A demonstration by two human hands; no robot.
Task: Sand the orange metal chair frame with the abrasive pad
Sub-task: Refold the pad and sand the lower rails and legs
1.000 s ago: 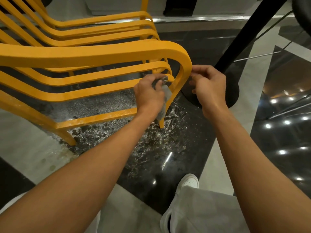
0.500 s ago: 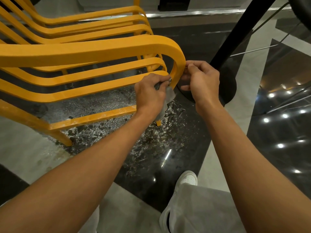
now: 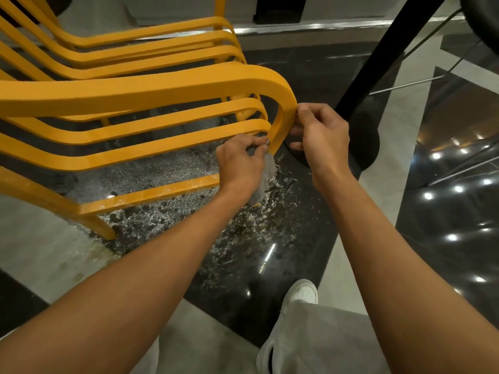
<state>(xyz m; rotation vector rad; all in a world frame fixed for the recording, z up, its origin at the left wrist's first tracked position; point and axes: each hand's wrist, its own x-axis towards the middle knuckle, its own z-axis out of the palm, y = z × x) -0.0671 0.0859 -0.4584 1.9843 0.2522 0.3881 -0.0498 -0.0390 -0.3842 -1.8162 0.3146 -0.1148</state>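
Note:
The orange metal chair frame [image 3: 140, 93] fills the upper left, its wide armrest curving down into a front leg at centre. My left hand [image 3: 239, 160] is closed on a grey abrasive pad [image 3: 266, 174], pressing it against the inner side of that curved leg; the pad's loose end hangs below the fist. My right hand [image 3: 320, 136] pinches the outer edge of the same leg a little higher up, fingers curled on the metal.
A black slanted pole [image 3: 378, 58] with a round black base [image 3: 361, 147] stands just right of the leg. The floor [image 3: 243, 247] is glossy dark stone with wet grey residue under the chair. My white shoe [image 3: 302, 292] and grey trouser leg are below.
My left hand with the pad has slid slightly down along the curved leg. My right hand has moved in from beside the leg and now grips its outer edge.

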